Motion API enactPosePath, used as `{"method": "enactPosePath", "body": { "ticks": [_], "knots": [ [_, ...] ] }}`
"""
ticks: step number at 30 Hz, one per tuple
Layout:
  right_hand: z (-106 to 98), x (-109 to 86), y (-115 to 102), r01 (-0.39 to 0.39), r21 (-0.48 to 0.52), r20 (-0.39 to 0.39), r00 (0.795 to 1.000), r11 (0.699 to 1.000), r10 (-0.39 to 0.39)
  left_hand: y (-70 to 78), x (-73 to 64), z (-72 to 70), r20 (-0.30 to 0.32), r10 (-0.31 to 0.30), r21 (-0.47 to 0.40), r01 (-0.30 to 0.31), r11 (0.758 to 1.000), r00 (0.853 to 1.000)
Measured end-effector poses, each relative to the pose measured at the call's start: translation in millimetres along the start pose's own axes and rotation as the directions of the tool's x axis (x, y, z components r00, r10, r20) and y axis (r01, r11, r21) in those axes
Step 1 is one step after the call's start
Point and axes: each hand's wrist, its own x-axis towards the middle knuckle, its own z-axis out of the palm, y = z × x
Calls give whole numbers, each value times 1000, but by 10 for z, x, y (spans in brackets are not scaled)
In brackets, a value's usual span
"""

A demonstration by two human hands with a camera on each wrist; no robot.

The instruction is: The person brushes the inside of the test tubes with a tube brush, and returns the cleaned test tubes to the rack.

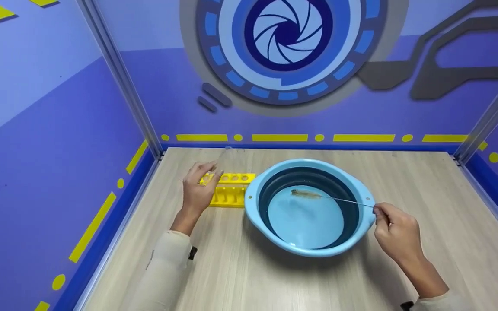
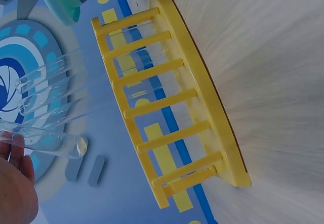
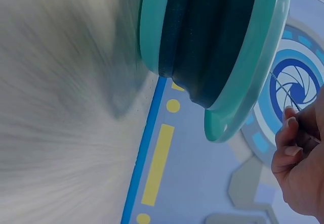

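My left hand holds a clear test tube between thumb and fingers, above the left end of a yellow test tube rack. In the left wrist view the tube's rounded end points toward the rack, and several other clear tubes stand in the rack's far part. On the other side, my right hand pinches the thin wire handle of a test tube brush. Its brown bristles are over the inside of a blue collapsible basin, and the wire crosses the basin's right rim.
The basin stands on the wooden table, right beside the rack, with shallow water in its bottom. Blue and purple panels with metal corner posts enclose the table at the back and both sides.
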Motion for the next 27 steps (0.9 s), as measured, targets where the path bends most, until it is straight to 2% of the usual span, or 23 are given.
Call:
{"method": "enactPosePath", "body": {
  "ticks": [4, 9, 12, 15, 21, 23, 27],
  "knots": [
    [-29, -41, -18, -84, 50, 4, 996, 995, 84, 49, -55, 15, 62, 41, 32, -43, 999, 997],
    [-73, -58, -44, -201, 115, 23, 980, 973, 200, 91, -112, 59, 137, 43, 32, -48, 998, 990],
    [-104, -50, -52, -258, 149, 36, 966, 955, 255, 111, -145, 92, 196, 32, 19, -37, 999, 980],
    [-133, -33, -60, -305, 181, 58, 952, 935, 299, 149, -170, 126, 265, 21, 29, -30, 999, 964],
    [-191, 17, -69, -380, 278, 120, 925, 883, 360, 252, -183, 214, 377, -24, 93, -12, 996, 926],
    [-211, 31, -76, -392, 316, 138, 920, 864, 368, 283, -179, 240, 389, -42, 110, -1, 994, 920],
    [-240, 47, -85, -387, 377, 150, 922, 842, 356, 310, -165, 283, 385, -52, 127, 2, 992, 922]
  ]
}}
